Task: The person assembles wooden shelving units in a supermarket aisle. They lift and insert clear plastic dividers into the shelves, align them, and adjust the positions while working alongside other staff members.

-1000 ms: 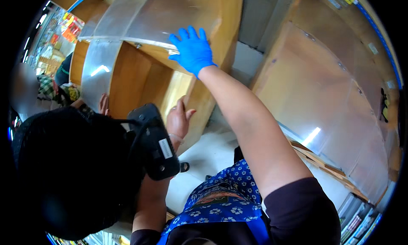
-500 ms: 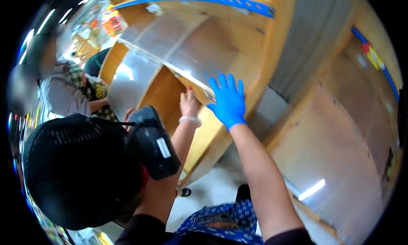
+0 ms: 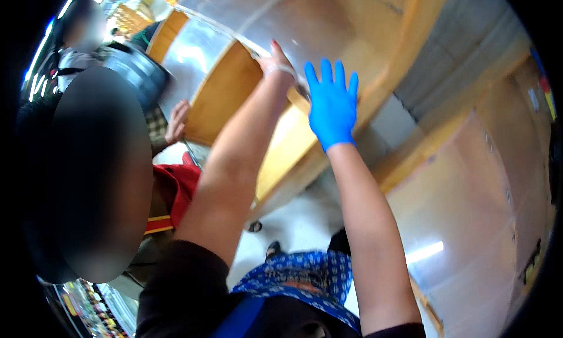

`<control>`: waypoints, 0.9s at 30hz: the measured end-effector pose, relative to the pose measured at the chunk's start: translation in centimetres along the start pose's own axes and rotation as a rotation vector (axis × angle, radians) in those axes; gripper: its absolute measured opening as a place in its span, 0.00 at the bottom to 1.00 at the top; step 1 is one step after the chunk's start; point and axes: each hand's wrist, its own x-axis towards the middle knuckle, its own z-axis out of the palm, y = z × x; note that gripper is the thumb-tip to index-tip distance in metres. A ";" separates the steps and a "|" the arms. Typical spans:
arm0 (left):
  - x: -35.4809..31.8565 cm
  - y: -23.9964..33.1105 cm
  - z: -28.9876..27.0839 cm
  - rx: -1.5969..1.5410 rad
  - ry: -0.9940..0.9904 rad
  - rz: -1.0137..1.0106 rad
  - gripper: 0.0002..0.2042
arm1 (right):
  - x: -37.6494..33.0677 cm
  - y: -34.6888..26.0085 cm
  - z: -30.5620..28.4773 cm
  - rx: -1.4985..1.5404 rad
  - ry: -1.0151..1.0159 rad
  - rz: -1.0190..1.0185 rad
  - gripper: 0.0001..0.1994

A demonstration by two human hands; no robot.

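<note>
Head view: your right grip (image 3: 333,112), sheathed in a smooth, close-fitting blue glove (image 3: 332,127), spreads open, fingers fanned apart, by the front edge of a wooden display bin (image 3: 226,94); whether it touches the wood cannot be told. Your bare left grip (image 3: 275,62) reaches the edge of the bin's clear, flat top panel (image 3: 281,18); its fingers are partly hidden, and you cannot tell whether they are closed on that edge. A translucent bracelet (image 3: 280,71) rings your left wrist. Honey-coloured and straight-sided, the bin stands ahead of you, its shiny see-through front panel (image 3: 196,50) catching a white glare. Near that panel's lower edge is another person's bare hand (image 3: 176,124). To your right stands a second cabinet, its wooden frame (image 3: 454,139) holding cloudy, see-through sheets (image 3: 451,197) marked by a bright streak. Below, your blue apron (image 3: 293,270), patterned in white, hangs over a pale floor (image 3: 293,220).
</note>
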 end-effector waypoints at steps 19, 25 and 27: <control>0.4 -0.9 -0.1 -0.110 -0.012 0.276 0.32 | 0.1 -1.1 -0.9 0.041 -0.051 0.056 0.30; 3.2 -2.6 0.2 0.093 0.147 0.258 0.34 | 0.6 -1.8 -1.3 0.061 -0.130 0.030 0.34; 1.8 -2.0 0.5 0.054 0.099 0.195 0.31 | 0.8 -1.4 -1.4 0.040 -0.157 0.047 0.35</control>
